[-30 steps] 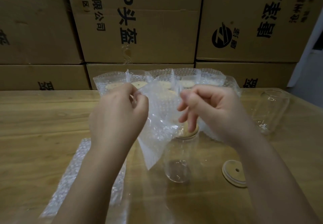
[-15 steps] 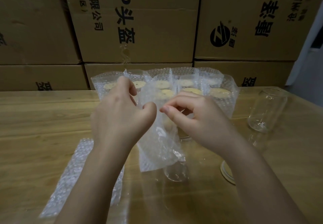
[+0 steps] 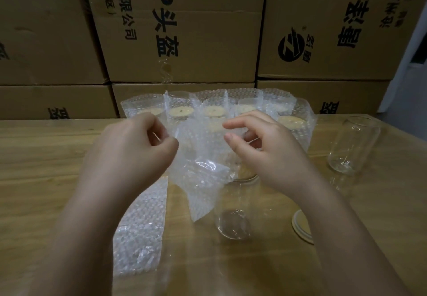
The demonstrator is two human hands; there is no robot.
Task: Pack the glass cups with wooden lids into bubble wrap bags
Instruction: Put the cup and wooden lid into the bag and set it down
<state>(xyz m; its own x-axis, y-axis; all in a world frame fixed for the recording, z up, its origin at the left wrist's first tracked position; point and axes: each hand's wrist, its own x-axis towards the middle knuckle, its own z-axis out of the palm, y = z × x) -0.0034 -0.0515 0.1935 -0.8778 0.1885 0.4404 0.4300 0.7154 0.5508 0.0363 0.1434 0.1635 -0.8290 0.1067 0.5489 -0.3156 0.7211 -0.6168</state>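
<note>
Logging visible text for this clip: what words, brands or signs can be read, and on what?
"P头盔": upper middle carton.
"有限公司" and "(西区)": same carton, smaller print.
"唐泽A", cut off by the frame: upper right carton, beside a round logo.
"盔", partly hidden: lower left carton and lower right carton.
Small print on the upper right carton: too blurred to read.

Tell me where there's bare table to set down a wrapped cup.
Bare table lies left of the flat bubble bags, back to the boxes. A smaller patch sits right of the loose wooden lid, nearer than the empty glass cup. The middle is crowded: bubble wrap bag, standing cup, packed cups behind.
</note>
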